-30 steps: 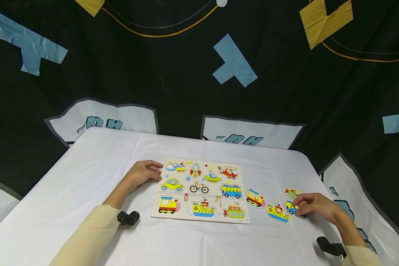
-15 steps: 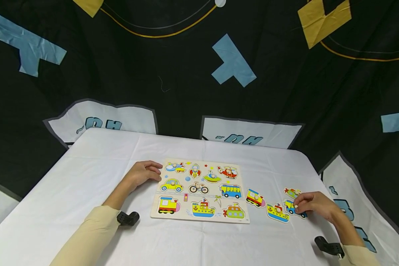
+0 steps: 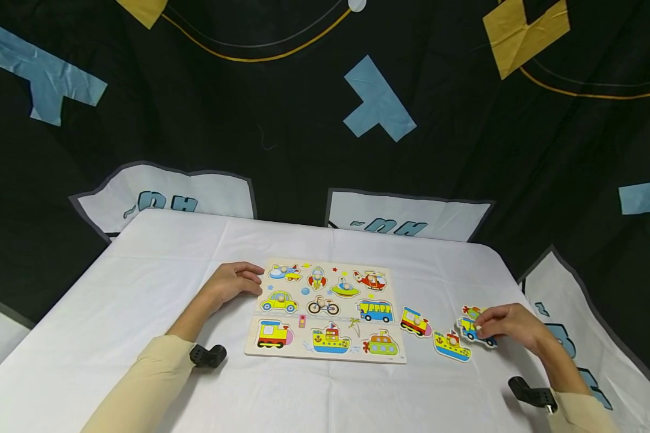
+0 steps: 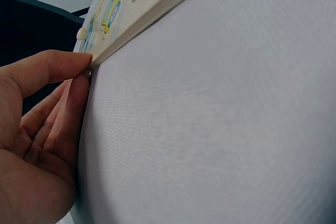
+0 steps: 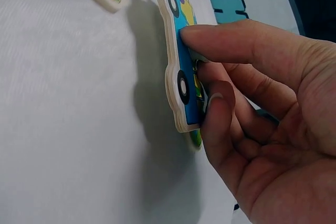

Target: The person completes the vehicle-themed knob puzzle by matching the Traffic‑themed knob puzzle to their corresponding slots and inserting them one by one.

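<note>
In the head view my right hand [image 3: 511, 328] pinches the knob of a blue-and-yellow bus puzzle piece [image 3: 470, 331]. The right wrist view shows this bus piece [image 5: 184, 72] just off the white cloth, its shadow beneath. A submarine piece [image 3: 473, 311] lies behind, partly covered by it. Left of the bus are a boat piece [image 3: 452, 347] and a train piece [image 3: 414, 322]. My left hand [image 3: 233, 281] reaches the left edge of the wooden puzzle board [image 3: 325, 358], fingertips touching it. Seen from the left wrist, index finger and thumb meet the board's corner [image 4: 113, 51].
Vehicle pictures cover the board, and several, such as the car [image 3: 280, 301] and helicopter [image 3: 371, 279], have knobs. A white cloth [image 3: 281, 397] covers the table. Behind it hangs a black curtain [image 3: 281, 144] with blue and yellow tape.
My right hand has raised the bus piece from the cloth and moved it slightly left and away from me, so it now overlaps the submarine piece. The left hand stays in place.
</note>
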### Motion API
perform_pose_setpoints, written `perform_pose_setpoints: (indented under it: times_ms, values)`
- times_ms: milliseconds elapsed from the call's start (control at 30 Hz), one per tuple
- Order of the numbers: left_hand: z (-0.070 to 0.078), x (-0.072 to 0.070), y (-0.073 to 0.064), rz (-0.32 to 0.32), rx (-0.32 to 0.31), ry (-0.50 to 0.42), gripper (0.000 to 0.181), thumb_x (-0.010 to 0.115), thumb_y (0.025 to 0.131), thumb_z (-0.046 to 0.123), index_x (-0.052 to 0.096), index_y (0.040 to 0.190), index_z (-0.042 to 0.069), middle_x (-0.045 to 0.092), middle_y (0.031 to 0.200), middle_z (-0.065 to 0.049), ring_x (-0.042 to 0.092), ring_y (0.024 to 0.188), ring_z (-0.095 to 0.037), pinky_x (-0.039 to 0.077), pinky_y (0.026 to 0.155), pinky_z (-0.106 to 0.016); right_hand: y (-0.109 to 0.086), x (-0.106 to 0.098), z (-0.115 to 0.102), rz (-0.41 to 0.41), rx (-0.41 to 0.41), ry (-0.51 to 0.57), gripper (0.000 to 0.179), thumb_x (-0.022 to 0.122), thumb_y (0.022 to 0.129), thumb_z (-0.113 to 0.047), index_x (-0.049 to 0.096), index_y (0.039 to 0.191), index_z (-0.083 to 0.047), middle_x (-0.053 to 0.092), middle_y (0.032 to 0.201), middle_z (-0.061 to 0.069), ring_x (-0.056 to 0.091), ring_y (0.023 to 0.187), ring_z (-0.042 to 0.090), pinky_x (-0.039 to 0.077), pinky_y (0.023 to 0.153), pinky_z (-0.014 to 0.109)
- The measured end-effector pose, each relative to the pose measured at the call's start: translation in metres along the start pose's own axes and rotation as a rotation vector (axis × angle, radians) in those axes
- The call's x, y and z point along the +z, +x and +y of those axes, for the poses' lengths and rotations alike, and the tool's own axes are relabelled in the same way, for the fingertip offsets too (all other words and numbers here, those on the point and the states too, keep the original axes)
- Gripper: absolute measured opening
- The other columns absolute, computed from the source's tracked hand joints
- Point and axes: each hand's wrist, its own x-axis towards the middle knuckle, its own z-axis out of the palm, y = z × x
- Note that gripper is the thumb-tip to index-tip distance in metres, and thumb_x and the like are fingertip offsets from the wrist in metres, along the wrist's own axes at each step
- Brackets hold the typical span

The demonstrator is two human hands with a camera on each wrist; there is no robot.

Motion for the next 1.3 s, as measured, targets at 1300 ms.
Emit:
perform_pose_setpoints:
  times_ms: [1300]
  values:
    - [-0.001, 0.001, 0.003, -0.008, -0.015, -0.041, 0.051, 0.082, 0.076, 0.008, 0.067, 0.125, 0.006, 0.072, 0.090, -0.002, 0.065, 0.081, -0.014, 0.053, 0.074, -0.024, 0.045, 0.034, -0.074, 0.004, -0.098, 0.063, 0.035, 0.083, 0.079, -0.024, 0.076, 0.106, -0.002, 0.074, 0.093, 0.003, 0.060, 0.078, 0.019, 0.053, 0.066, 0.034]
